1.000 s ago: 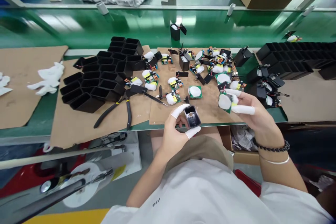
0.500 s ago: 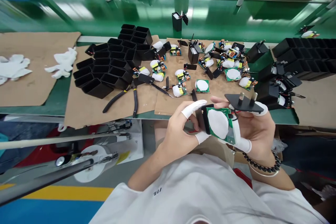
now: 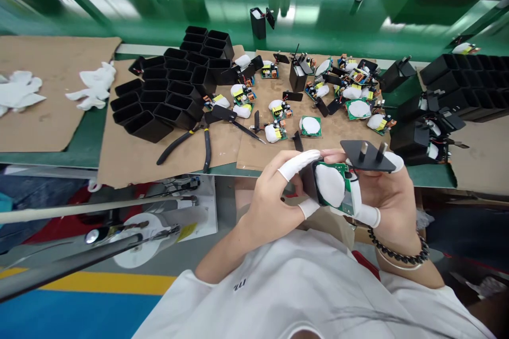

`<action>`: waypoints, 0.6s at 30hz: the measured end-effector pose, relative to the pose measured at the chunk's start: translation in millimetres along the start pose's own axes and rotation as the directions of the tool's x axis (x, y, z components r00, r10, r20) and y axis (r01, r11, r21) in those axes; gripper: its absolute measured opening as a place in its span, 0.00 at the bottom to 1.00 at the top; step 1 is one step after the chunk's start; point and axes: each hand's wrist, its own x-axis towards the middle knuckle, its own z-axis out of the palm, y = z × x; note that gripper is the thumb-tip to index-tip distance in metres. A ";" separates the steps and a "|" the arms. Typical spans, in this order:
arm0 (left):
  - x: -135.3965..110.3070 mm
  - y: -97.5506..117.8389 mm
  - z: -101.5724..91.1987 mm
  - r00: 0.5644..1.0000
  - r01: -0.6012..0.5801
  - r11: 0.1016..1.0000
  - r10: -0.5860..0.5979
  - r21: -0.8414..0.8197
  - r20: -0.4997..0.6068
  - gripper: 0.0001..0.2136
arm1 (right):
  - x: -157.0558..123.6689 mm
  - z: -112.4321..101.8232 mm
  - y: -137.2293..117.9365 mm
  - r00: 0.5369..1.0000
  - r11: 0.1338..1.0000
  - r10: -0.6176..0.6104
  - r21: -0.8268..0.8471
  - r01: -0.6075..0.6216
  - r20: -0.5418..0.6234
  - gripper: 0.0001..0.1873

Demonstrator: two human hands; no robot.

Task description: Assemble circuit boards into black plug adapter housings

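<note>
My left hand (image 3: pixel 278 190), with white finger cots, is closed around a black plastic case (image 3: pixel 309 180) held sideways. A green circuit board (image 3: pixel 348 202) with a white pad (image 3: pixel 331 185) on its face sits partly inside the case's mouth. My right hand (image 3: pixel 387 193) grips the board's outer end from the right. A black plug cover (image 3: pixel 366 156) with two metal pins hangs off the board by short wires, over my right fingers. In front of my hands, another padded board (image 3: pixel 310 126) lies on the cardboard.
Black empty cases (image 3: pixel 167 90) stand clustered at left, with cutting pliers (image 3: pixel 199 137) and a thin-tipped tool (image 3: pixel 238 123) beside them. Several boards (image 3: pixel 278 132) lie scattered in the middle. More cases (image 3: pixel 469 85) stand at right. White gloves (image 3: pixel 95 85) rest far left. A green belt (image 3: pixel 199 8) runs behind.
The circuit board has gone deeper into the black case, and less of it shows. Both hands stay closed on the parts. The camera view has shifted slightly.
</note>
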 end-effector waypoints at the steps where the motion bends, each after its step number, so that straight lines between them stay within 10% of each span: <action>1: 0.0 0.4 -0.3 1.000 -0.001 1.000 0.001 0.001 0.003 0.28 | -0.3 0.6 -0.7 1.000 1.000 0.010 -0.004 -0.010 -0.003 0.31; 18: 1.1 2.5 0.7 1.000 -0.008 1.000 0.008 0.016 0.024 0.26 | -3.6 1.8 -4.0 0.999 0.999 0.038 0.011 -0.038 -0.033 0.29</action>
